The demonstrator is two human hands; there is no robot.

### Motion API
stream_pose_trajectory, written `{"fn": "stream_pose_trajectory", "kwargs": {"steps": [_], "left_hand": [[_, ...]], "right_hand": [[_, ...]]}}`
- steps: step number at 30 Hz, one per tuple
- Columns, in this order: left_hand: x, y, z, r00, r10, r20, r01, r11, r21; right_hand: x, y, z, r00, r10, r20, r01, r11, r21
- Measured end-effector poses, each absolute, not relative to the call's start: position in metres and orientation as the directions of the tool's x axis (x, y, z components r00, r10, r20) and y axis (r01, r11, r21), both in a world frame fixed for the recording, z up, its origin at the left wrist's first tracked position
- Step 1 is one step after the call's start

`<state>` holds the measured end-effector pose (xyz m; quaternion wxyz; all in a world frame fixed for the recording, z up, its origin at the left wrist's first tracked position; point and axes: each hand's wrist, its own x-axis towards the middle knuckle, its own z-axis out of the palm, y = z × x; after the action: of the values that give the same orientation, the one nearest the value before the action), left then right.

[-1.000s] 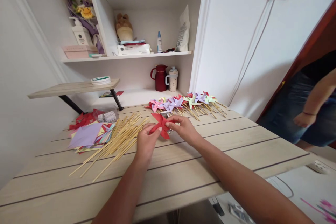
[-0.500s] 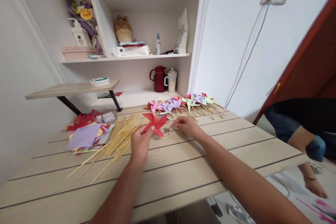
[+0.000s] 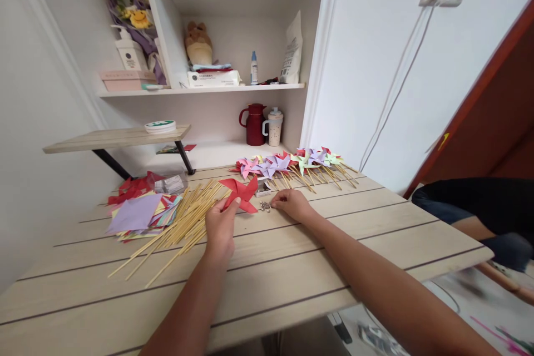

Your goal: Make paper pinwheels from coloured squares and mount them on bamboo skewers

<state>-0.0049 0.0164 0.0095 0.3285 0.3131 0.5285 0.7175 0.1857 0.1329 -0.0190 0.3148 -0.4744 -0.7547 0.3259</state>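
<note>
A red paper pinwheel [image 3: 242, 194] is pinched between the thumb and fingers of my left hand [image 3: 221, 225], raised a little above the table. My right hand [image 3: 292, 204] rests on the table with its fingertips pressed together at the right edge of a small pile of shiny metal pins [image 3: 265, 206]. Whatever may be between those fingertips is too small to make out. Just behind the pile sits a small clear box [image 3: 263, 188]. Loose wooden sticks [image 3: 183, 225] lie to the left of my left hand.
Finished pinwheels on sticks [image 3: 277, 166] lie along the back of the table [image 3: 292, 267]. At the left are stacked paper squares [image 3: 136, 214] and a raised wooden stand [image 3: 112, 136]. A red jug [image 3: 255, 125] and a cup [image 3: 274, 127] stand behind. Another person [image 3: 471, 217] is at the right.
My right hand has moved slightly left, down to the metal pins, its fingertips now at the pile. The pinwheel in my left hand has shifted a little left, uncovering the small box.
</note>
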Motion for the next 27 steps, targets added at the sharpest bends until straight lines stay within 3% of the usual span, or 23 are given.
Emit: {"fn": "stream_pose_trajectory", "kwargs": {"steps": [13, 27], "left_hand": [[-0.005, 0.016, 0.009, -0.590, 0.803, 0.081, -0.171, -0.223, 0.960], [-0.004, 0.016, 0.010, -0.579, 0.813, 0.062, -0.197, -0.214, 0.957]], "right_hand": [[0.195, 0.128, -0.009, -0.511, 0.859, 0.027, 0.494, 0.320, -0.809], [0.195, 0.135, -0.014, -0.427, 0.903, 0.056, 0.503, 0.288, -0.815]]}}
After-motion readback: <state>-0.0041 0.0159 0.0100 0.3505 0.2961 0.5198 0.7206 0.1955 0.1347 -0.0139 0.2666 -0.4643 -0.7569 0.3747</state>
